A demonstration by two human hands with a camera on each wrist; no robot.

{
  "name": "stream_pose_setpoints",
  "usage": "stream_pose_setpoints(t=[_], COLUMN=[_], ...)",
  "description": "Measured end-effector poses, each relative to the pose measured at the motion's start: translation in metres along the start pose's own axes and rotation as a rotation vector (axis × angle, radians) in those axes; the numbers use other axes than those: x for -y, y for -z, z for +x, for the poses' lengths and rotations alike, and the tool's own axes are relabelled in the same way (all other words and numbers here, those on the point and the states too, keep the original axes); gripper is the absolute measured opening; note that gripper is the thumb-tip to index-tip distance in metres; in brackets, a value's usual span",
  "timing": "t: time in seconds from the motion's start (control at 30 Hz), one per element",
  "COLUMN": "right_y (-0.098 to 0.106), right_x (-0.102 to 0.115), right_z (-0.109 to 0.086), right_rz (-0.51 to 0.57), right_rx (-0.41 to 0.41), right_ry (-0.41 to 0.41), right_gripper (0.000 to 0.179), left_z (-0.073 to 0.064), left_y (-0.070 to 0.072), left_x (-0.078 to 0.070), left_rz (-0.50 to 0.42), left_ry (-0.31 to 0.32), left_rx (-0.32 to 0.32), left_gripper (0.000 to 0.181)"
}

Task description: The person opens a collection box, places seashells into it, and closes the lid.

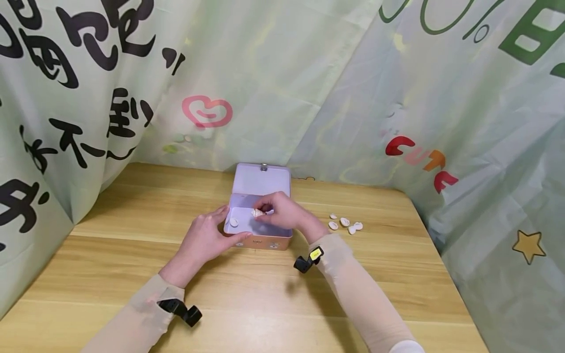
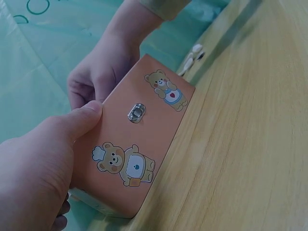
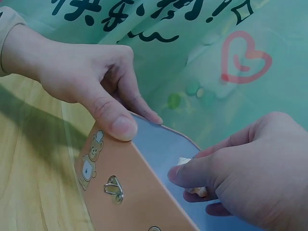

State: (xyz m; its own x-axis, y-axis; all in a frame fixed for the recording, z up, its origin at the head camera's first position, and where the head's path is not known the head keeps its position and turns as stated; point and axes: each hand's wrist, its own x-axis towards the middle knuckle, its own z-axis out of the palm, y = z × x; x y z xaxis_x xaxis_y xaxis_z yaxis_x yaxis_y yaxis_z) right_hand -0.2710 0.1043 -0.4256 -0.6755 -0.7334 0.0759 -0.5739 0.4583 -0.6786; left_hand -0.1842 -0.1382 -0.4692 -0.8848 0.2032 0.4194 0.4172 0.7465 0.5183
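Observation:
An orange tin box (image 1: 259,242) with bear pictures and a metal clasp stands on the table, its lilac lid (image 1: 261,180) raised at the back. My left hand (image 1: 205,236) grips the box's front left corner, thumb on the front rim and fingers along the left side. Inside the box my right hand (image 1: 284,212) pinches a small whitish spiral seashell (image 1: 257,213) between thumb and fingers. A pale round shell (image 1: 234,222) lies on the box floor at left. The right wrist view shows part of the pinched seashell (image 3: 184,161); the fingers cover the rest.
Several small white shells (image 1: 344,222) lie on the wooden table (image 1: 247,299) to the right of the box. A printed fabric curtain (image 1: 265,98) hangs behind the table and along both sides.

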Motion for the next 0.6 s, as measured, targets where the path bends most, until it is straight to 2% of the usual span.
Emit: stream_pose_setpoints(t=[0.3,0.6], right_y=[0.0,0.013], right_x=[-0.003,-0.005], right_z=[-0.003,-0.019], right_rz=[0.0,0.029], right_rx=[0.018,-0.076], right_ry=[-0.016,-0.008], right_gripper=[0.022,0.027], left_z=[0.001,0.001], left_y=[-0.001,0.0], left_x=[-0.002,-0.002], left_rz=[-0.01,-0.001], left_ry=[0.002,0.021], left_rx=[0.005,0.018], left_gripper=[0.099,0.104])
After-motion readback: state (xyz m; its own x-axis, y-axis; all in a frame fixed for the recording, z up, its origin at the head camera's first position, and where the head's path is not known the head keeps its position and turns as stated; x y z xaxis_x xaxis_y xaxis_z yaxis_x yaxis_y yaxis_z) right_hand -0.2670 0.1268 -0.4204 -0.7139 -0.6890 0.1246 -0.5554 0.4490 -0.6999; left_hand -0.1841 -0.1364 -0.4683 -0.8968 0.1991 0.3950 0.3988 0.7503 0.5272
